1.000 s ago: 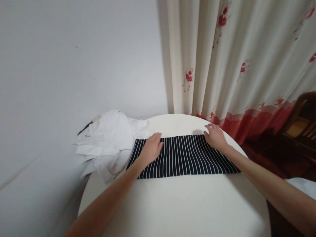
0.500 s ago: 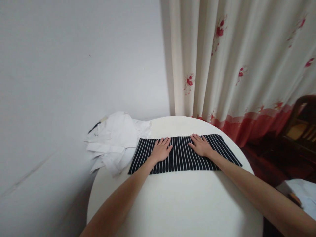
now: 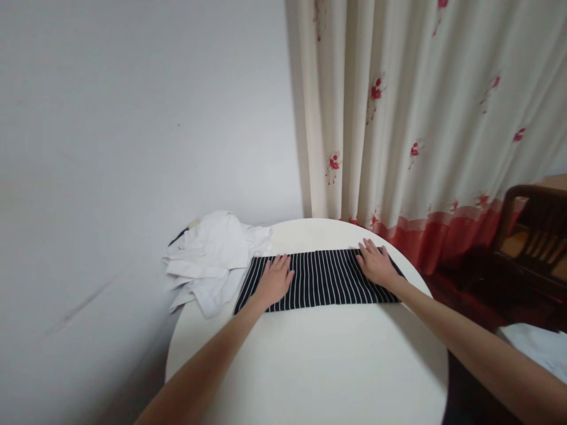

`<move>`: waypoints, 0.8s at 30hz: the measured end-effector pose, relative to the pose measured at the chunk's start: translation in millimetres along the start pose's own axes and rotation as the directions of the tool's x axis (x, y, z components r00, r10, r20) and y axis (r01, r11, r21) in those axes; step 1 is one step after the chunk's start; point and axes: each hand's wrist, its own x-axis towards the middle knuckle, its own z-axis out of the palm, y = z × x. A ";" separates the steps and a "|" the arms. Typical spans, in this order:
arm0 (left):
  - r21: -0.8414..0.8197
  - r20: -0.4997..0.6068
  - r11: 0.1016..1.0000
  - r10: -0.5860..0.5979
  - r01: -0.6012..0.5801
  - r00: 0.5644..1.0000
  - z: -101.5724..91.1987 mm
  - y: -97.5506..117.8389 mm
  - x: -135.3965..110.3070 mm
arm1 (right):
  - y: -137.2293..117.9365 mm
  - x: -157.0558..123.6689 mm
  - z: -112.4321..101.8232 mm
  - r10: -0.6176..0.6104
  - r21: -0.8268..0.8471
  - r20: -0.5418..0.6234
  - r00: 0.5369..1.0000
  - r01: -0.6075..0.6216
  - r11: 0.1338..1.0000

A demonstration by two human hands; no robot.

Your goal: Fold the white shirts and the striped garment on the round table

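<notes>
A black cloth with thin white stripes [image 3: 323,280] lies folded into a long flat band across the far half of a round white table [image 3: 310,366]. My left hand [image 3: 274,280] rests flat on the band's left part, fingers stretched out. My right hand [image 3: 376,264] lies flat on its right part, fingers spread. Neither hand grips anything.
A heap of crumpled white clothing [image 3: 212,260] sits at the table's left edge against the grey wall. A cream curtain with red flowers [image 3: 420,118] hangs behind the table. A dark wooden chair [image 3: 531,236] stands to the right.
My hands slid apart along the striped band, the left one leftward and the right one toward its right end. The view also tilted up a little.
</notes>
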 end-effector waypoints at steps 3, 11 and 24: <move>-0.110 0.029 0.982 0.157 -0.153 0.987 1.3 58.1 26.1 | -68.0 5.6 -0.6 -0.149 0.108 0.052 0.987 0.143 0.984; -0.176 0.127 0.980 0.113 -0.090 0.985 33.8 85.4 52.9 | -111.9 6.2 22.3 -0.157 0.180 0.181 0.971 0.124 0.976; -0.211 0.155 0.974 0.112 -0.078 0.982 38.7 86.0 54.6 | -109.5 3.8 17.9 -0.103 0.194 0.231 0.967 0.058 0.979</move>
